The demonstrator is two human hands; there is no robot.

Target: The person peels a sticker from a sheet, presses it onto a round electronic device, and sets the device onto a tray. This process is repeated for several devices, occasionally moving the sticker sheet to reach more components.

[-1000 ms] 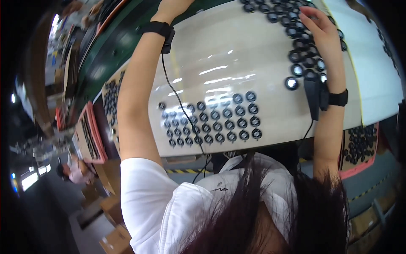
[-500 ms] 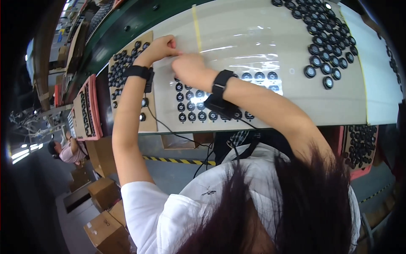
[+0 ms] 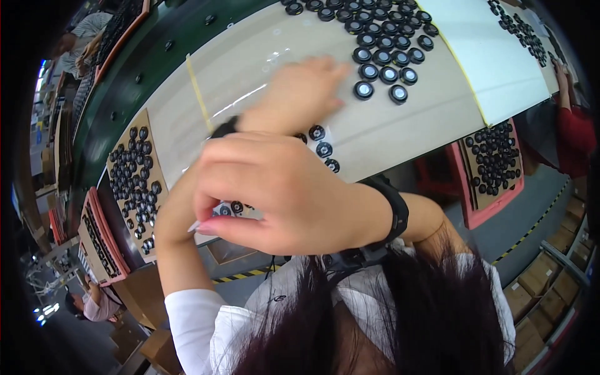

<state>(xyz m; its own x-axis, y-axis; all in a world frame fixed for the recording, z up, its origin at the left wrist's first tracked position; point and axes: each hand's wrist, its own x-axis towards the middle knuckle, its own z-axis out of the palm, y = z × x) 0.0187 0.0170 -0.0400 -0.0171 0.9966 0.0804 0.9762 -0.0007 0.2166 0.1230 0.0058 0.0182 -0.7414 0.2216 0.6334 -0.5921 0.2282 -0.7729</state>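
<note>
My left hand (image 3: 300, 94), blurred by motion, reaches over the table with its fingers apart, towards a cluster of black round parts with silver centres (image 3: 389, 75). Nothing shows in that hand. Close up, my right hand (image 3: 269, 190) crosses in front of my left forearm, thumb and fingertips pinched. A small pale pointed sliver (image 3: 194, 226) sticks out of the pinch; its kind is unclear. Beneath my hands lie rows of flat black discs (image 3: 324, 149), mostly hidden by my hands and arms.
A brown board (image 3: 156, 165) with many black parts lies at the left. Pink-edged trays stand at the left (image 3: 106, 231) and right (image 3: 492, 209). A white sheet (image 3: 469, 56) covers the table's right part. A red-sleeved person (image 3: 575, 131) is at far right; others work at left.
My left hand has swung right from beside the brown board towards the cluster. My right hand has come back nearer and lower, crossing my left arm. The whole view has turned and shifted.
</note>
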